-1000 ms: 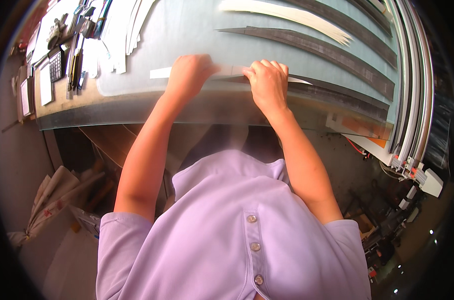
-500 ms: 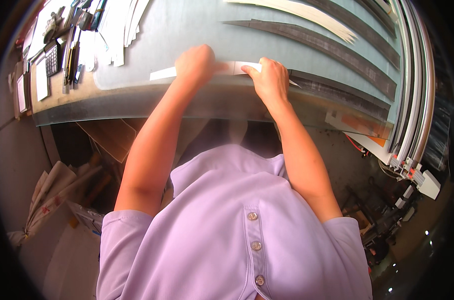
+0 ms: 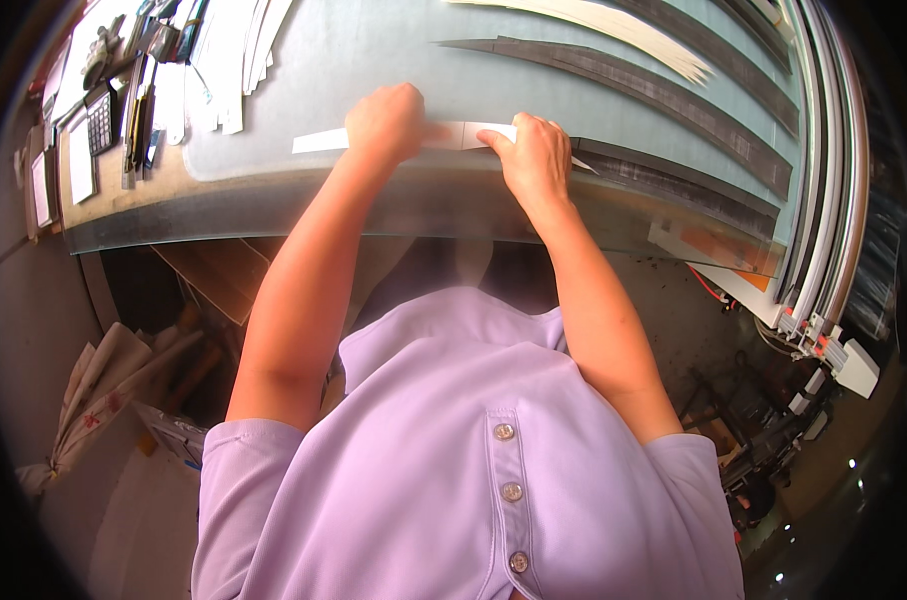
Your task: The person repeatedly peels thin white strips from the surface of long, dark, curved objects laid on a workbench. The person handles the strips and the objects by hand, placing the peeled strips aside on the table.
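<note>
A long narrow white strip point(image 3: 320, 141), like paper or thin card, lies along the near part of the glass-topped table. My left hand point(image 3: 387, 125) is closed over its left half, and the back of the hand hides most of the fingers; a blurred fingertip shows on the strip. Farther right, my right hand point(image 3: 537, 155) pinches the strip, its thumb stretched along the top and the other fingers curled behind. Between the two hands a thin dark line crosses the strip. A pointed white end pokes out just past my right hand.
Dark grey strips point(image 3: 634, 88) fan across the table's right side, with pale strips point(image 3: 614, 30) behind them. White sheets point(image 3: 259, 50), a calculator point(image 3: 102, 120) and slim tools point(image 3: 139, 120) lie at the left. A metal rail point(image 3: 824, 170) borders the right edge.
Both hands and the white strip have shifted very slightly left in the picture, along with the table. The hold of each hand looks the same.
</note>
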Demonstrator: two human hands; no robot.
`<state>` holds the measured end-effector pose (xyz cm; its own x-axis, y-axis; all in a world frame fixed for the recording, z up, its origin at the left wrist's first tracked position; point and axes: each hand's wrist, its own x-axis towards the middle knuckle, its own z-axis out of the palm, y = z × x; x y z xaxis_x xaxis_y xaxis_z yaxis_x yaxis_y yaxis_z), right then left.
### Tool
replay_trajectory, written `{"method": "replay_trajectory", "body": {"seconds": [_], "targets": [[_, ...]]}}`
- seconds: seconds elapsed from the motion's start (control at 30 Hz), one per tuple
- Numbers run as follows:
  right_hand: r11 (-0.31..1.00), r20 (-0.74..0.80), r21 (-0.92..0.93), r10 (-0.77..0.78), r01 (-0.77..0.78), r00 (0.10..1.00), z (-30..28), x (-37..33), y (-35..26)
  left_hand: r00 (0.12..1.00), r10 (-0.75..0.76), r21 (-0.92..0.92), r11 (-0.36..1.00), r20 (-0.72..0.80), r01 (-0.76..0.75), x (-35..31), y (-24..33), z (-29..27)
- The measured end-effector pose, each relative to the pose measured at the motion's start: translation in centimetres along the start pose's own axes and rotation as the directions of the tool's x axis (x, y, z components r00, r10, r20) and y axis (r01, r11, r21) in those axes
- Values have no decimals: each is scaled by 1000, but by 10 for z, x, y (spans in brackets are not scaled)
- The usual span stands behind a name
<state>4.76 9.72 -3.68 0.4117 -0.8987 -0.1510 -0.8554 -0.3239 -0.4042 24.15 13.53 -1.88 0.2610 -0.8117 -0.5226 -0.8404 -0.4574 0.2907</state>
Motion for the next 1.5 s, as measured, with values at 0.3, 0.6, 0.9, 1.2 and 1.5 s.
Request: {"method": "replay_trajectory", "body": {"seconds": [0.3, 0.6, 0.9, 1.2, 1.5], "targets": [[1000, -2, 0, 0, 0, 1000, 2, -1, 1, 1000, 2, 1, 1000, 12, -2, 1, 0, 0], [999, 8, -34, 13, -13, 1000, 4, 0, 0, 1000, 15, 19, 1000, -12, -15, 2, -1, 3], [998, 13, -53, 15, -14, 1000, 3, 0, -2, 999, 21, 15, 1000, -36, -21, 0, 0, 3], [998, 8, -61, 20, -19, 1000, 4, 0, -2, 998, 27, 27, 999, -49, -26, 0, -1, 5], [1000, -59, -14, -29, 28, 998, 7, -1, 1, 998, 34, -5, 999, -59, -34, -1, -4, 8]]}}
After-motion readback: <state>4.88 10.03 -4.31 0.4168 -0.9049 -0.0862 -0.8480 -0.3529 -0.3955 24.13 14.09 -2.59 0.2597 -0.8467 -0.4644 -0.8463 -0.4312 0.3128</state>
